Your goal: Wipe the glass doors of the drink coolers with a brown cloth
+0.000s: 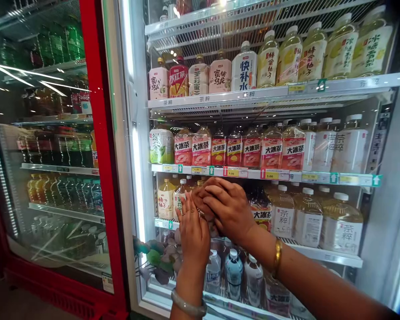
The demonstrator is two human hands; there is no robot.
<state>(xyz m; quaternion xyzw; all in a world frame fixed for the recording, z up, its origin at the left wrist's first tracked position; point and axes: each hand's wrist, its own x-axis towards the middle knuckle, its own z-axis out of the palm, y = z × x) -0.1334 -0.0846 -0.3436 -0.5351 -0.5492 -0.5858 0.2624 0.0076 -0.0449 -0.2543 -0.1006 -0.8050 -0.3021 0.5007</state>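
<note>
Just below the price-tag rail (217, 170) of a lit drinks cooler (123, 195), the left hand (194, 231) and right hand (234, 212) come together at the fingertips. The left points upward with fingers nearly straight and close together; the right reaches across from the right, its fingers bent over a blurred brown shape (200, 195). That shape lies between the two sets of fingertips, but whether it is an object or a reflection, and whether either hand grips it, I cannot tell. Beside the left fingers, farther back, stand a jasmine tea bottle (179, 195) and a honey-pomelo bottle (166, 200). Behind the right hand, on its right, is a dark-topped iced tea bottle (262, 214). A pale bangle (189, 304) circles the left wrist, a gold bracelet (278, 255) the right.
</note>
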